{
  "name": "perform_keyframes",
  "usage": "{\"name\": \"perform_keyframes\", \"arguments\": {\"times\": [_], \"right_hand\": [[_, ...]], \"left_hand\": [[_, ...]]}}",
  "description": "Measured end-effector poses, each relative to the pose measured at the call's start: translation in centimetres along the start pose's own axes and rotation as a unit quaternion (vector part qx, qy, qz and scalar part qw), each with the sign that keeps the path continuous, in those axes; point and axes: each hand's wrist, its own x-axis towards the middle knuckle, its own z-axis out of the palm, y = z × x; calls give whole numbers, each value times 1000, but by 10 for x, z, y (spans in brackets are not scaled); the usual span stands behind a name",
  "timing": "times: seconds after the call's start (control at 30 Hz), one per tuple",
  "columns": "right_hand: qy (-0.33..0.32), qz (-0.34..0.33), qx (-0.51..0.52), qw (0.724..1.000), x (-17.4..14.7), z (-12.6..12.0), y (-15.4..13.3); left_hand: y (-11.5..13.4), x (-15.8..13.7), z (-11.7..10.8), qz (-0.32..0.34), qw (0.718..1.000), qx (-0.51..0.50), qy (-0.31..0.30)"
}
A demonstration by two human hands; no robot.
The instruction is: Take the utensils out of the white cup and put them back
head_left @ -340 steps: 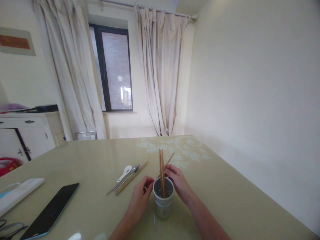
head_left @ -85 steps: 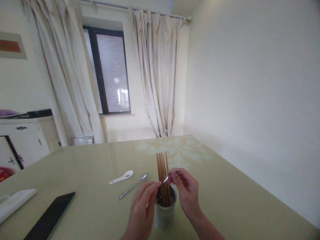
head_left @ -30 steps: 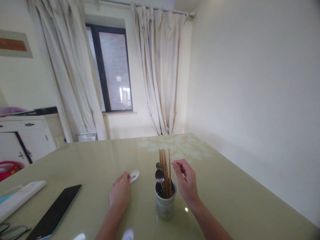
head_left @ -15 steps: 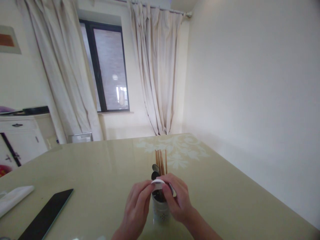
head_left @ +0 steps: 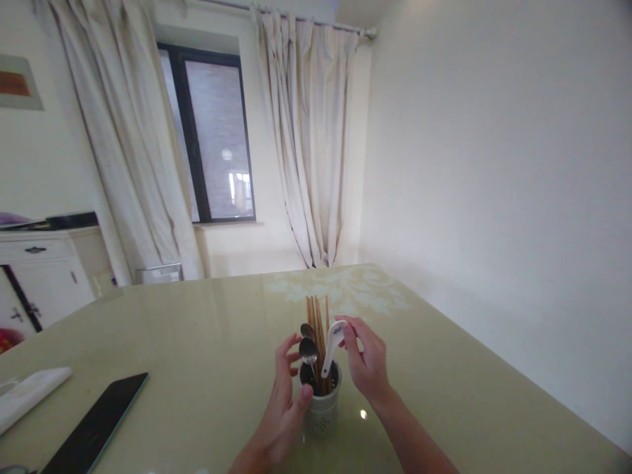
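Between my hands stands a ceramic utensil holder [head_left: 323,415] with a small dotted pattern on its front. Several wooden chopsticks [head_left: 318,322] and two metal spoons [head_left: 308,350] rise out of it. My right hand [head_left: 364,355] pinches a white ceramic soup spoon [head_left: 333,343] by its bowl end. The spoon's handle points down and left, over the holder's mouth; I cannot tell whether its tip is inside. My left hand [head_left: 285,401] is at the holder's left side, fingers apart and curved, thumb near the rim. Whether it touches the holder is unclear.
A black tablet-like slab [head_left: 96,424] lies on the left of the glossy table [head_left: 212,342], with a white object [head_left: 32,395] beyond it. A white wall [head_left: 494,230] runs along the table's right side. Curtains and a window stand behind.
My hands have moved apart. The white spoon, earlier between both hands, is now in my right hand alone, handle down. My left hand has let go and opened beside the holder.
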Motion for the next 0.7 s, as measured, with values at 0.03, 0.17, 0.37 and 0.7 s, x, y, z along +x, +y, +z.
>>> {"name": "perform_keyframes", "arguments": {"times": [0.03,0.17,0.37,0.7], "right_hand": [[-31,-23,-5,999,-2,2,1],[-80,-51,-12,995,-8,7,9],[-101,17,99,990,-9,5,31],[-238,126,168,948,-30,28,40]], "left_hand": [[-2,0,0,-19,999,-15,-26],[-3,2,0,-22,993,-7,-113],[7,12,2,-74,990,47,-107],[-8,17,-6,-64,995,60,-52]]}}
